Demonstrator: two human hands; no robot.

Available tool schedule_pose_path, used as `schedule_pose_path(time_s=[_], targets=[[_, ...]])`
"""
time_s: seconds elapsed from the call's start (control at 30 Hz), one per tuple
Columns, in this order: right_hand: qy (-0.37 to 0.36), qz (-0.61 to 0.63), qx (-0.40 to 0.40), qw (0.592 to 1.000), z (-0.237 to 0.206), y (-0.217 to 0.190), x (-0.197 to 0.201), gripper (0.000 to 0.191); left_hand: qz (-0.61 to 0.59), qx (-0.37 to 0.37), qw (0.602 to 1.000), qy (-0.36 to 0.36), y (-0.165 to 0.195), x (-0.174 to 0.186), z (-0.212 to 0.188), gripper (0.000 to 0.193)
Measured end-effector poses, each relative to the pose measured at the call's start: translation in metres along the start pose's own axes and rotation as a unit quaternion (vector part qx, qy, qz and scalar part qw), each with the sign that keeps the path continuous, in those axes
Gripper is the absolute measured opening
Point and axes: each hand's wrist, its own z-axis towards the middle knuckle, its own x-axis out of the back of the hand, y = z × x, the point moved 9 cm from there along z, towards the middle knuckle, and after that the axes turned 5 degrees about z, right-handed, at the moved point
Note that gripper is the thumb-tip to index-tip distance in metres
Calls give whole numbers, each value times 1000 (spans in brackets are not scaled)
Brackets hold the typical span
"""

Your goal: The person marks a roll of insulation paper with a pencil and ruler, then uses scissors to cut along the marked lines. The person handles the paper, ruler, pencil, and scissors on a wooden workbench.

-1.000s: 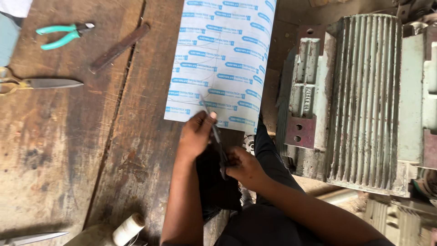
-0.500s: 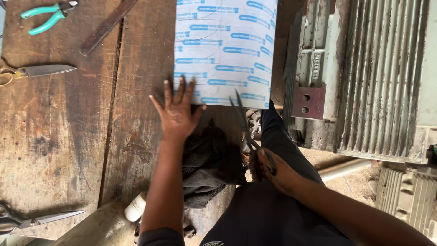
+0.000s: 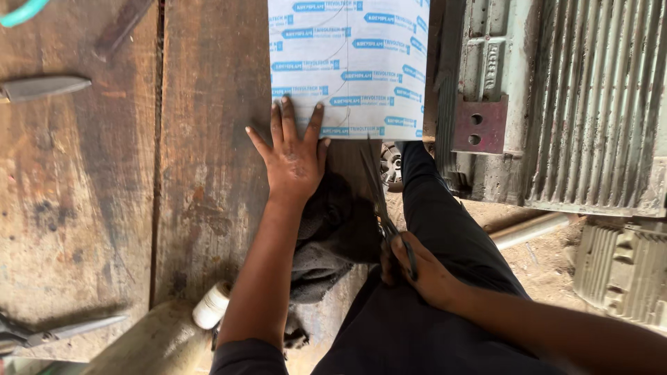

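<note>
left hand [image 3: 294,161] flat (fingers spread) on sheet [image 3: 349,66], right hand [image 3: 417,271] gripping scissors [image 3: 379,194]

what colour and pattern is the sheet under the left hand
The sheet is white with repeated rows of blue printed labels and thin curved lines, seen in the head view.

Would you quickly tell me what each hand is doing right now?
Left hand: open, flat on the printed sheet.
Right hand: closed on scissors.

Left hand [image 3: 295,156] lies flat (fingers spread); right hand [image 3: 417,271] is clenched.
</note>
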Motion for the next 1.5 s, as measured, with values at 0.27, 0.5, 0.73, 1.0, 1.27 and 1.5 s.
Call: schedule_pose_path(time_s=[0.27, 0.5, 0.73, 1.0, 1.27, 1.5], targets=[[71, 60, 78, 993, 64, -11, -32, 48, -59, 6, 997, 49, -10, 5, -5, 59], [89, -41, 119, 988, 66, -28, -47, 39, -116, 2, 990, 82, -21, 6, -7, 68], [134, -72, 140, 978, 69, -39, -53, 44, -145, 6, 985, 93, -31, 7, -6, 61], [162, -97, 139, 972, 76, -36, -50, 51, -149, 13, 985, 92, -33, 7, -9, 61], [154, -27, 127, 980, 76, -31, -50, 52, -147, 16, 985, 89, -33, 9, -7, 63], [163, -5, 119, 979, 76, -29, -49, 56, -151, 16, 984, 90, -33, 8, -8, 63]])
